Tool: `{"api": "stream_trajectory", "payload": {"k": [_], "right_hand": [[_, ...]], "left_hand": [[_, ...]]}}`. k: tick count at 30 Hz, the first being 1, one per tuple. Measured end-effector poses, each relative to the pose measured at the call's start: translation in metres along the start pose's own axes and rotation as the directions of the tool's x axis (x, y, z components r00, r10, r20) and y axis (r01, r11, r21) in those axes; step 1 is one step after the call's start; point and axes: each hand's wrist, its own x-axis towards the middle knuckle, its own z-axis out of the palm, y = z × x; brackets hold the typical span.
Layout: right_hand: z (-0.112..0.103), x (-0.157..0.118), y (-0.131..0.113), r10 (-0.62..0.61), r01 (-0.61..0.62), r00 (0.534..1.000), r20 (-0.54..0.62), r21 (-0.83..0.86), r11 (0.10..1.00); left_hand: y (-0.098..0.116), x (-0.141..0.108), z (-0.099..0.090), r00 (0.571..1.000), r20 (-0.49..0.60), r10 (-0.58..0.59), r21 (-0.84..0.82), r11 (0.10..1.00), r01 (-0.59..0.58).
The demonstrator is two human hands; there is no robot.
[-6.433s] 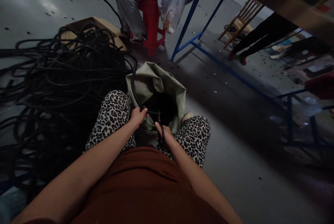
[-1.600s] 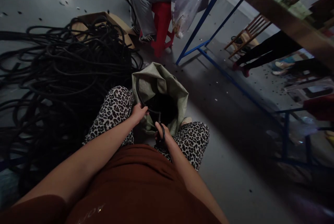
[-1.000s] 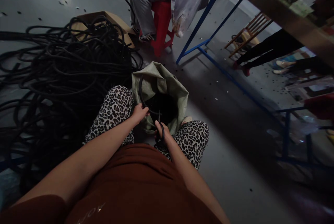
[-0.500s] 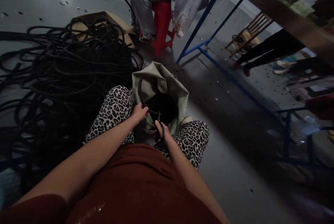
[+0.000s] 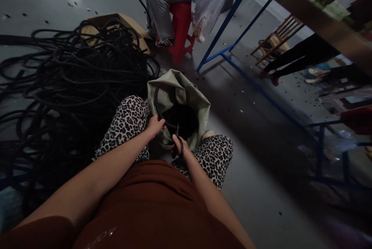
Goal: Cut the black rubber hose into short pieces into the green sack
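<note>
Between my knees stands an open grey-green woven sack [image 5: 200, 100], its inside dark with black material that I cannot make out clearly. My left hand [image 5: 156, 126] is closed on a black rubber cord [image 5: 157, 103], which curves up along the sack's inner left wall. The cord's end reaches over the sack mouth toward the other hand. My right hand [image 5: 180, 146] grips black-handled scissors [image 5: 181, 147] at the sack's near rim. Their blades point away from me, close to the cord; whether they touch it I cannot tell.
A large tangled heap of black cord [image 5: 87, 71] covers the floor at left, partly over a cardboard box [image 5: 130, 22]. Ahead, a person in grey trousers [image 5: 165, 1] sits on a red stool [image 5: 180, 24]. A blue-legged table [image 5: 226, 22] stands at right.
Both hands, the cord and the scissors keep practically the same positions. The seated person's hand ahead has shifted slightly.
</note>
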Motion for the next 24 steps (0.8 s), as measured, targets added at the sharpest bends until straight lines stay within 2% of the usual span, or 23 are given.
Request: {"api": "stream_trajectory", "payload": {"k": [8,17,24], "right_hand": [[-0.001,-0.002,-0.003,-0.010,0.009,1.000,-0.024,-0.050,0.999],[-0.002,0.000,-0.001,-0.061,0.055,0.993,-0.096,-0.062,0.997],[-0.005,0.010,0.012,-0.092,0.068,0.987,-0.135,-0.170,0.983]], "left_hand": [[-0.001,-0.001,0.001,0.999,0.025,-0.037,-0.013,0.999,0.037],[0.014,-0.007,-0.004,0.998,-0.033,0.053,-0.007,0.999,-0.053],[0.012,-0.005,-0.004,0.999,-0.016,0.051,-0.020,0.998,-0.052]]}}
